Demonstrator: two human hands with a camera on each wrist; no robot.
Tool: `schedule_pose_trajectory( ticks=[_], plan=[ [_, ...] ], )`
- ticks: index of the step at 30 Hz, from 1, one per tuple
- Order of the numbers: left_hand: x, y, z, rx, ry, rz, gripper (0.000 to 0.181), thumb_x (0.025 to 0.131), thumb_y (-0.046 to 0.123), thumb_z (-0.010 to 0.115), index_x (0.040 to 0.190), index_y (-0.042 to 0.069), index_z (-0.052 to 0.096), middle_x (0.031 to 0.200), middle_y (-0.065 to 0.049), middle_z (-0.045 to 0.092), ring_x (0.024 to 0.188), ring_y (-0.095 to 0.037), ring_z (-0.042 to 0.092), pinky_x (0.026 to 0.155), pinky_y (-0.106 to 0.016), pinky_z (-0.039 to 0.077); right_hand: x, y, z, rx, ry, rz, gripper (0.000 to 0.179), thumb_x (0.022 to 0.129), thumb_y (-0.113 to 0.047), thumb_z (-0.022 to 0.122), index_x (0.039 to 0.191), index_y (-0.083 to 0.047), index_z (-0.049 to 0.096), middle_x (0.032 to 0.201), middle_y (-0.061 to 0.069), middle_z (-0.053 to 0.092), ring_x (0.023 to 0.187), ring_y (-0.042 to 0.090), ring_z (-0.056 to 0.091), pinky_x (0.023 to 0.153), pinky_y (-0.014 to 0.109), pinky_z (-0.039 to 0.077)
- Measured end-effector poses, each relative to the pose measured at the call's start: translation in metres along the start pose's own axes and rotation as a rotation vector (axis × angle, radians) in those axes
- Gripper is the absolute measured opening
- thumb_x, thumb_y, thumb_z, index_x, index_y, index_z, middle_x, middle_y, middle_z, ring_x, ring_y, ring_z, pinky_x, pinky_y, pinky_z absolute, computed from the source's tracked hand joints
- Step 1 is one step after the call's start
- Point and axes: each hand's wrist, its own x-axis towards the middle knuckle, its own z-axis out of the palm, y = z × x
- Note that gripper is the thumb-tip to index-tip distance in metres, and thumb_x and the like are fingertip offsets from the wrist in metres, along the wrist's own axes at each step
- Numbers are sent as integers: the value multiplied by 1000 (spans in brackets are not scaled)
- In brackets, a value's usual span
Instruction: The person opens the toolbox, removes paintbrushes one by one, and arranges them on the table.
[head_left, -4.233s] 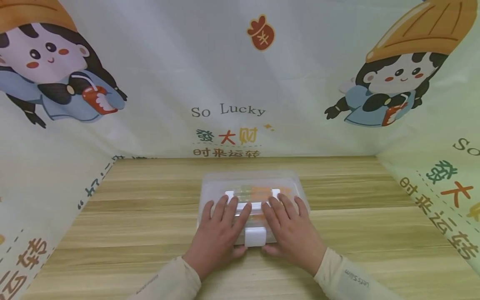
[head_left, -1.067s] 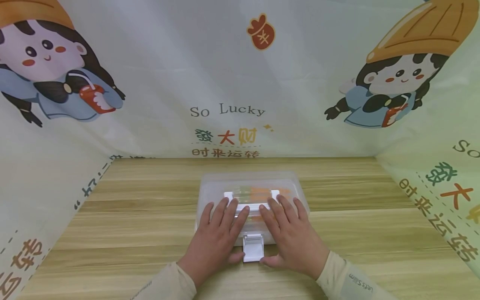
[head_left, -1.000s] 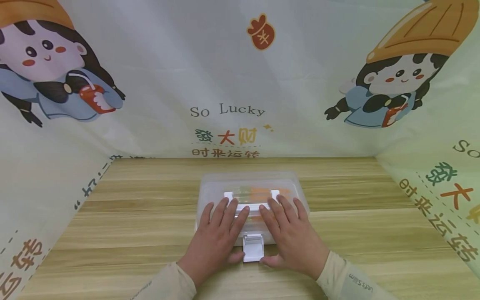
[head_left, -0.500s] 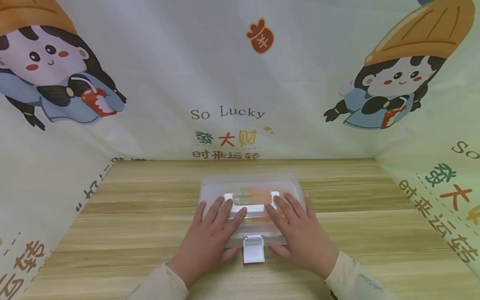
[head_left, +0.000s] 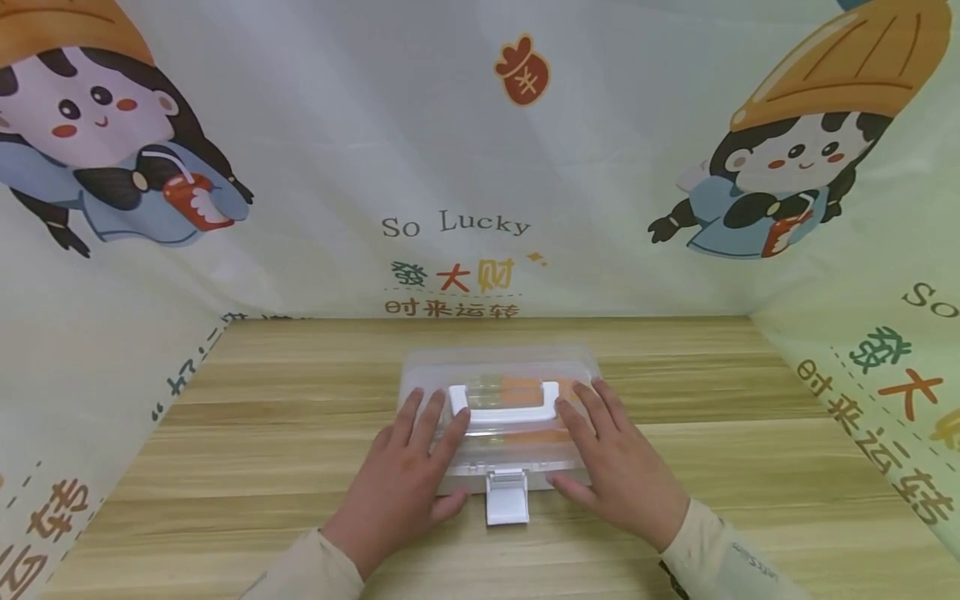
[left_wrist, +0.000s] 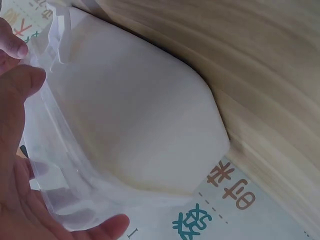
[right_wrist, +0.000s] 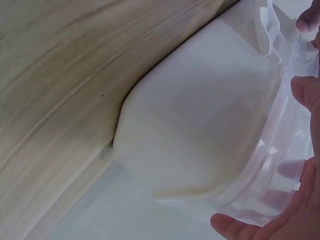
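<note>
A clear lidded plastic storage box (head_left: 498, 361) sits on the table, its lid down. The white front latch (head_left: 507, 500) hangs flipped outward, and a white carry handle (head_left: 506, 414) lies flat on top. My left hand (head_left: 397, 483) rests on the lid's left part with fingers spread, thumb by the front rim. On the opposite side my right hand (head_left: 626, 467) lies likewise, its index fingertip by the handle's right end. Both wrist views show fingertips on the clear lid above the whitish box wall (left_wrist: 130, 100). Orange and green items (head_left: 517, 390) show through the lid.
The wood-grain table (head_left: 300, 400) runs back to a printed cloth backdrop (head_left: 337, 125) with cartoon figures and lettering. Similar cloth sides (head_left: 90, 358) stand at left and right.
The latch, upright against the box front at first, has swung down and outward. Both hands then slid apart from the middle toward the lid's sides. The box has stayed in place.
</note>
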Motion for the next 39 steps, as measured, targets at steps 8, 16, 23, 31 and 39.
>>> schedule_pose_trajectory(
  ticks=[8,16,23,31,39],
  plan=[
    [4,6,1,19,49,18,83,78,54,74,143,9,50,143,-22,47,134,-49,38,76,-61,52,3,-1,1,34,86,-73,67,87,-47,66,131,0,52,134,24,49,131,48,40,107,55,36],
    [9,1,-6,27,63,30,72,85,52,69,142,11,51,142,-20,49,133,-46,41,77,-59,53,4,2,-2,25,90,-97,73,82,-46,72,135,1,50,136,21,50,134,43,40,112,50,30],
    [15,-6,-13,39,89,45,69,84,48,73,140,12,53,141,-19,49,134,-43,41,81,-59,53,8,5,-3,-29,88,-121,90,71,-41,86,140,1,45,140,23,46,135,43,38,110,53,32],
    [20,-10,-17,31,143,52,66,86,44,72,138,9,53,137,-20,51,132,-44,42,83,-61,50,16,6,-7,-48,123,-112,91,67,-30,92,137,2,44,138,24,46,134,43,39,108,54,35],
    [24,-13,-18,10,169,44,64,89,45,65,139,7,51,138,-21,50,132,-43,43,88,-63,48,21,8,-9,-5,157,-81,56,96,-40,64,130,2,50,131,24,49,132,43,41,109,54,34]
  ],
)
